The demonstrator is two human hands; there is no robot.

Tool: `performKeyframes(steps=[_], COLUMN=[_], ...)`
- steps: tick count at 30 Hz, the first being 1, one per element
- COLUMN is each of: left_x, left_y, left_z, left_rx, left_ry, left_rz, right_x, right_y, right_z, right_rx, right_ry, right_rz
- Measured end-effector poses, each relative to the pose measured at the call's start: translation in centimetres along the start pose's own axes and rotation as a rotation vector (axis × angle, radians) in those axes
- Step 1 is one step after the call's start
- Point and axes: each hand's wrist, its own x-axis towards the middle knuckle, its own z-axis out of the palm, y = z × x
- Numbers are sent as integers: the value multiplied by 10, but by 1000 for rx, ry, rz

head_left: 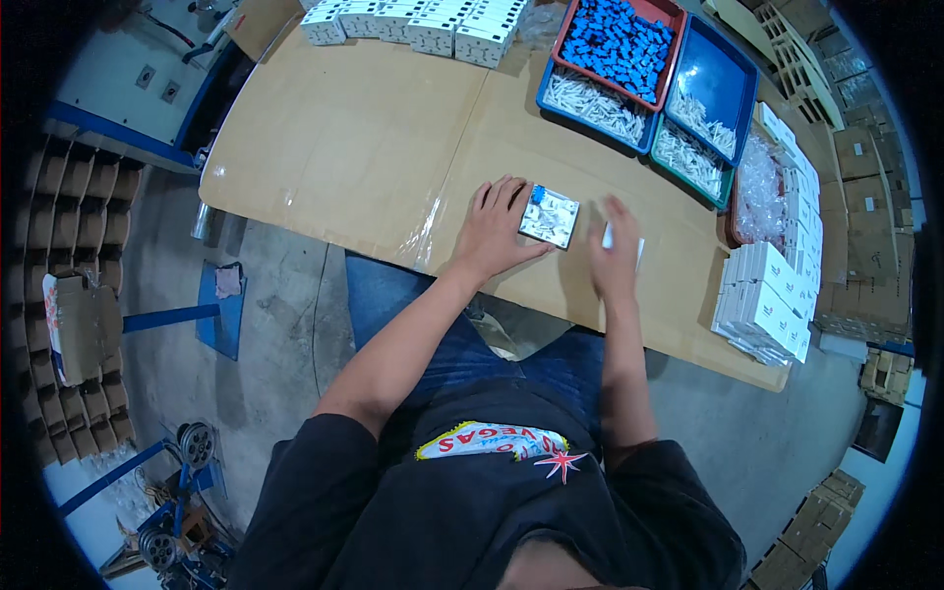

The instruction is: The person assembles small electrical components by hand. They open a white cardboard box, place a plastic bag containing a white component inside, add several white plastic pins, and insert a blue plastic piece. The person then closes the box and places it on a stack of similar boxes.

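Your left hand [495, 234] lies flat on the table, fingers spread, their tips touching the left edge of a small square white part [550, 216] with a blue piece at its upper left corner. The part rests on the table just in front of you, between your 2 hands. Your right hand [616, 254] is blurred; it seems to hold a small white piece [609, 236] near the fingers, but you cannot tell how tightly it is closed.

The table [354, 147] is covered in tan cardboard sheets with a seam running down the middle, and a clear film hangs over its near edge. At the far right stand trays: a red tray [669, 12] of blue parts, a blue tray [546, 98] of white parts under it, another blue tray [733, 59] and a green tray [723, 192] beside them, also with white parts. A bag of clear pieces [762, 187] lies next to those. Stacks of small white boxes [762, 300] sit at the right edge, and rows of white assembled parts [423, 22] line the far edge.

Around you, the floor [265, 324] is grey concrete. Cardboard divider grids [69, 246] stand at the left, stacked cartons [865, 197] at the right, and a blue metal frame with wheels [182, 472] sits at lower left.
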Motion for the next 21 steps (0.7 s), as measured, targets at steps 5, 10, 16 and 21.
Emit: performKeyframes(steps=[5,10,16,21], left_x=[1,2,2,-6], left_y=[2,2,1,1], left_z=[0,-5,-12,-11], left_rx=[-11,-13,-177,-1227], left_ry=[-10,-40,-53,-5], left_rz=[4,-21,-49,-363], right_x=[-48,-47,-53,-47], right_y=[38,17,45,26], right_z=[-37,-47,-32,-39], right_rx=[-239,-232,340,870], right_ry=[88,-61,66,229], right_rz=[491,668,579,531])
